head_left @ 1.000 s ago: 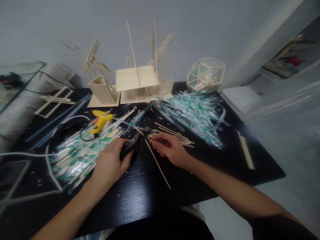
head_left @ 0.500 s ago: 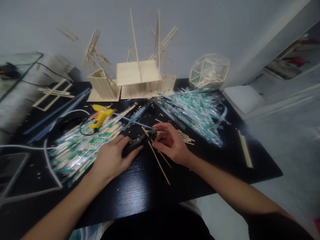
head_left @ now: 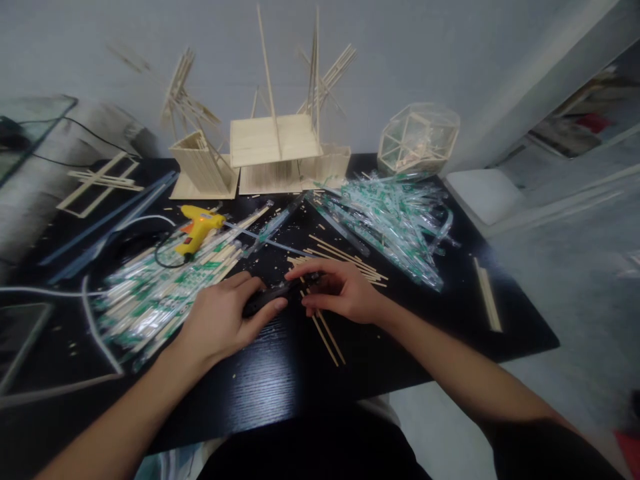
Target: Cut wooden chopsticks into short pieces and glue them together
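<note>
My left hand is wrapped round a black hand tool on the dark table. Its front end reaches right, under the fingers of my right hand. My right hand is bent at the tip of the tool, with thumb and fingers near thin wooden sticks that run toward the table's front edge. What lies between those fingertips is too small to tell. Several more thin sticks lie fanned out just behind my right hand.
A yellow glue gun rests on wrapped sticks at the left. Clear-green wrappers are heaped at the right. Wooden models and a faceted frame stand at the back. Loose sticks lie far right.
The fingers of my right hand have moved slightly left, over the tool's tip. The two front sticks now lie closer together. The whole view has shifted a little.
</note>
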Demonstrator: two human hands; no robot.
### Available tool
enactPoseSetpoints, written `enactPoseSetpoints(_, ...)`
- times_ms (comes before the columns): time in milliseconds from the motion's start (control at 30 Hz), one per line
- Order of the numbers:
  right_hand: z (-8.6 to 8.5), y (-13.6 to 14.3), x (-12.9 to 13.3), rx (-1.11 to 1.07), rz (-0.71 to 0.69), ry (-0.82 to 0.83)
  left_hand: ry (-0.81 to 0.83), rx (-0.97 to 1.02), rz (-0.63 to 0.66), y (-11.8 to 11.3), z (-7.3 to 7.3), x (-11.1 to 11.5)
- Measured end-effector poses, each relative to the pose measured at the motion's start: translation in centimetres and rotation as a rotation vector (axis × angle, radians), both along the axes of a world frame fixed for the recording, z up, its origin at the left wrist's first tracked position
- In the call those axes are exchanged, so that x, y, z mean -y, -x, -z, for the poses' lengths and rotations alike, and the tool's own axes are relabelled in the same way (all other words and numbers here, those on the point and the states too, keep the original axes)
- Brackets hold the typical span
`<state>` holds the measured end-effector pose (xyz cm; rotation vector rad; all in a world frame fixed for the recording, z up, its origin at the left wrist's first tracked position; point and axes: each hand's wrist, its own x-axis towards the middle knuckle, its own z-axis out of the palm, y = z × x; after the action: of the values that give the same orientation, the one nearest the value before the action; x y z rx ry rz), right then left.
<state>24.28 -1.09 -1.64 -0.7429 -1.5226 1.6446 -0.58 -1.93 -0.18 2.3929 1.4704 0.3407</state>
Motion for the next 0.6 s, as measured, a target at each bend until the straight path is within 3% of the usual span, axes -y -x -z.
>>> enactPoseSetpoints(600, 0.27, -0.01, 0.09, 0.000, 0.007, 0.008, 0.020, 0.002, -0.014, 0.29, 0.24, 0.08)
